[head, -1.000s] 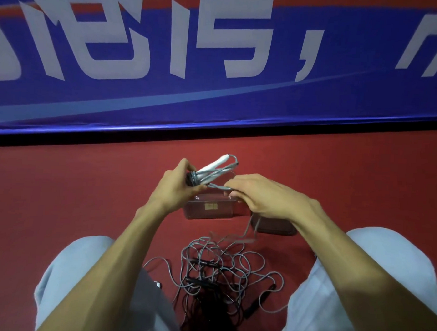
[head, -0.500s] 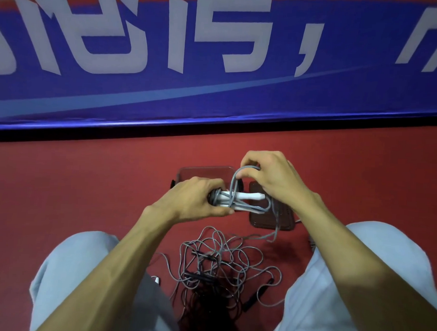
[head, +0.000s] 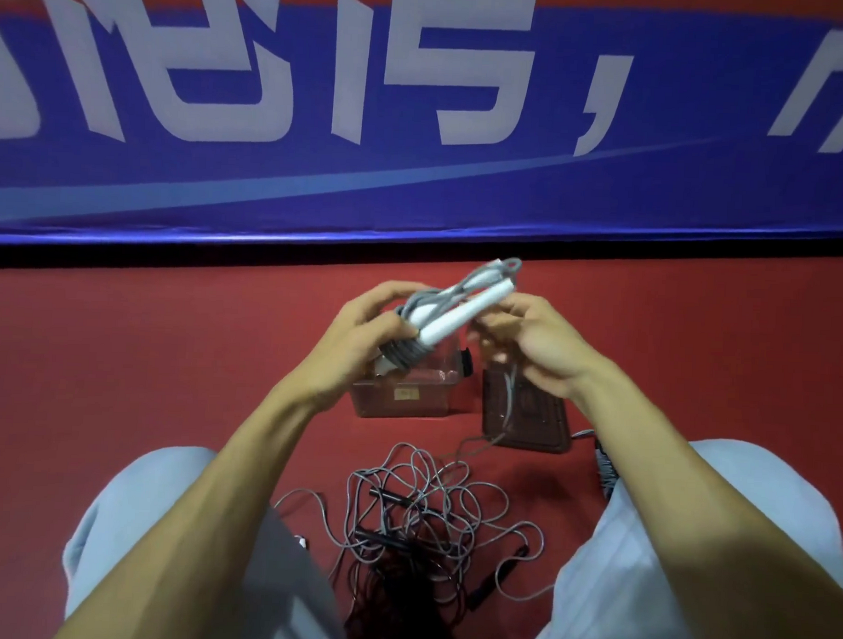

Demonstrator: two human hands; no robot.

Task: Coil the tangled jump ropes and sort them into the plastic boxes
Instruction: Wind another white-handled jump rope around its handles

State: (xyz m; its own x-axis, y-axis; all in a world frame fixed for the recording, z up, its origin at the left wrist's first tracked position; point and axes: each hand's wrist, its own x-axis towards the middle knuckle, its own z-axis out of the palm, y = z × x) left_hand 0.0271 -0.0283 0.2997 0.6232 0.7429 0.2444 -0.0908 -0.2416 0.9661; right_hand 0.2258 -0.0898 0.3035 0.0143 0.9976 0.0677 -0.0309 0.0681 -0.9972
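rope bundle [head: 451, 315], axis up-right, left hand [head: 356, 345] fingers around it, right hand [head: 538, 347] around cord [head: 510, 394]

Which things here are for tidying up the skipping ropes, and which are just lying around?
For the job:
- white-handled rope, held by the left hand and right hand
- tangled ropes on the floor
- clear plastic box
- dark box or lid beside it

Just there:
- blue banner
- red floor

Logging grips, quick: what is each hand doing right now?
Left hand: grips the coiled jump rope.
Right hand: fingers curled round its trailing cord.
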